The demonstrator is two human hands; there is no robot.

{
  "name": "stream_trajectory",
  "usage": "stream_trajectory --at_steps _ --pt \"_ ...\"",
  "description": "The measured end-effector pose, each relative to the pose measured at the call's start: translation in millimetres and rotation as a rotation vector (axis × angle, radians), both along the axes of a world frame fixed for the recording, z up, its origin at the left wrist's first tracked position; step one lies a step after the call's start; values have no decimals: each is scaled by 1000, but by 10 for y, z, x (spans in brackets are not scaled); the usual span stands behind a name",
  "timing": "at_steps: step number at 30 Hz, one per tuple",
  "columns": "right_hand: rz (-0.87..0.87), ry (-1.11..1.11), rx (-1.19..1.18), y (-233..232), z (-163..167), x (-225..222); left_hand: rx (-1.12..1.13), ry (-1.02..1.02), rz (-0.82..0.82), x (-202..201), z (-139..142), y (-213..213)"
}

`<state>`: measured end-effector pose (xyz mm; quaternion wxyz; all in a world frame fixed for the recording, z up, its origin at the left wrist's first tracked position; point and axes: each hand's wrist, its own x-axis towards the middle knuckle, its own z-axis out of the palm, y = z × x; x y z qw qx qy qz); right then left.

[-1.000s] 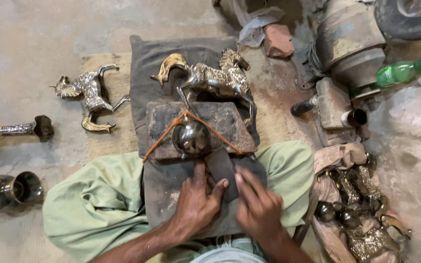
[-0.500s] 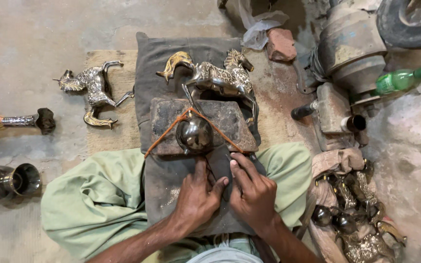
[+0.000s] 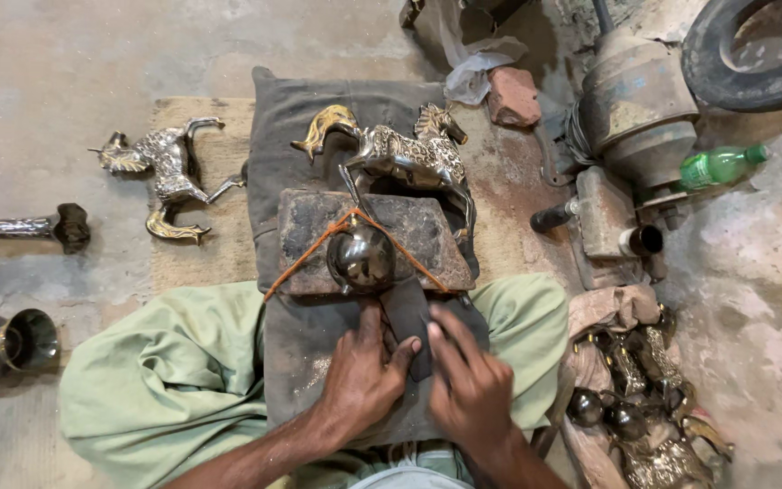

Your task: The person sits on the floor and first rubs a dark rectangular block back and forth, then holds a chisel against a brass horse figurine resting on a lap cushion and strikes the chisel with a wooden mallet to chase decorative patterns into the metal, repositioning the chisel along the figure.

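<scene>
Two hands of mine meet on one dark strip (image 3: 406, 317) that lies on the grey cloth (image 3: 319, 353) spread over my lap. My left hand (image 3: 361, 378) presses down on the strip's left edge, fingers together and thumb reaching across to touch it. My right hand (image 3: 470, 389) lies flat beside it, fingers close together on the strip's right side; whether either hand actually pinches the strip I cannot tell.

Just beyond my fingertips, a round polished metal ball (image 3: 361, 258) rests against the near edge of a worn rectangular block (image 3: 427, 231). An orange cord (image 3: 305, 258) runs in a peak over the block and down past both sides of the ball.

Behind the block, on a dark cushion (image 3: 291, 127), a silver and gold horse figure (image 3: 405, 154) lies on its side. A second horse figure (image 3: 163, 167) lies on the mat (image 3: 201, 263) to the left, well apart from the first.

Containers: at the far left a shiny metal cup (image 3: 15, 342) lies on its side, mouth toward me; nothing shows inside it. To my right a cloth bundle (image 3: 604, 312) lies open, holding several small brass pieces (image 3: 644, 407), among them rounded dark ones. A green plastic bottle (image 3: 719, 167) lies beside a grimy motor (image 3: 637, 100) at the upper right, its contents not discernible.

A brick-coloured stone (image 3: 513, 95) sits near the cushion's far corner, and a metal rod with a dark end (image 3: 24, 226) lies at the left edge.
</scene>
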<state>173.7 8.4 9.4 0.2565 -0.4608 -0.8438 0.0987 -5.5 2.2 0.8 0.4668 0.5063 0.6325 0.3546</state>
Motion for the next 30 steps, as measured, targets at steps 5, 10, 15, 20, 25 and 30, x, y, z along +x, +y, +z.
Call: stream_trajectory --at_steps 5,10,15,20,25,30 --pt "-7 -14 18 -66 14 35 27 34 13 26 -55 -7" --pt "28 44 55 109 105 -119 -18 18 10 31 -79 -7" --pt "-29 -3 -1 -63 196 -27 12 54 -5 47 -80 -29" --pt "-15 36 18 65 -3 -19 2 25 2 44 -29 -10" --pt "-20 32 -19 -35 17 64 -90 0 -41 19 29 12" --pt "-34 4 -29 0 125 14 14 26 -7 47 10 11"
